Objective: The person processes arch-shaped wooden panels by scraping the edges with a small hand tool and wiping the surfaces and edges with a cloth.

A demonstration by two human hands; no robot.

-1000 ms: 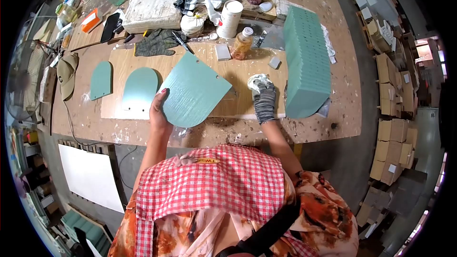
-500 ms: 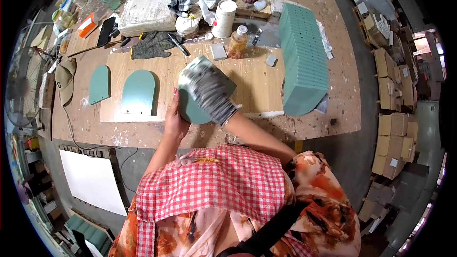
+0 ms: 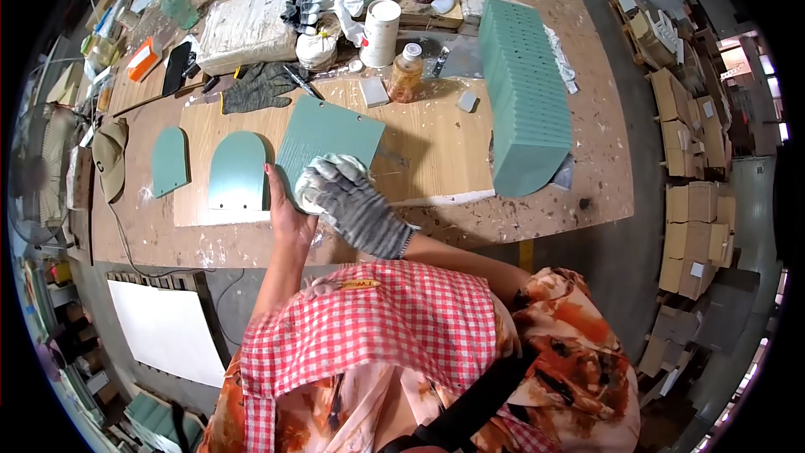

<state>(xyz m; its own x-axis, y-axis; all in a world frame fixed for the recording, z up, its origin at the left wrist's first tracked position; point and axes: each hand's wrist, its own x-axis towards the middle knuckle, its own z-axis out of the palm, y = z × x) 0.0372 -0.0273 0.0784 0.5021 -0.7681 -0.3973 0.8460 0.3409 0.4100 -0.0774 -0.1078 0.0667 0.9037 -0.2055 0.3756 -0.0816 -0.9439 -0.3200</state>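
My bare left hand (image 3: 291,220) grips the lower left edge of a green panel (image 3: 331,132) with small holes near its far edge. The panel is tilted over the wooden board. My right hand (image 3: 362,211), in a grey knitted glove, presses a bunched white cloth (image 3: 309,190) against the panel's near part. Its fingers are curled over the cloth, and the panel's near edge is hidden. To the left lie two round-topped green panels, a larger one (image 3: 237,169) and a smaller one (image 3: 170,161).
A long stack of green panels (image 3: 528,101) stands at right on the wooden board (image 3: 436,147). Behind are a jar (image 3: 406,75), a white canister (image 3: 381,32), a grey glove (image 3: 256,88), a wrapped block (image 3: 245,32) and a cap (image 3: 109,159).
My right hand has swept the cloth from the panel's far part toward its near edge. The panel's far end is now uncovered, and my left hand has shifted slightly left.
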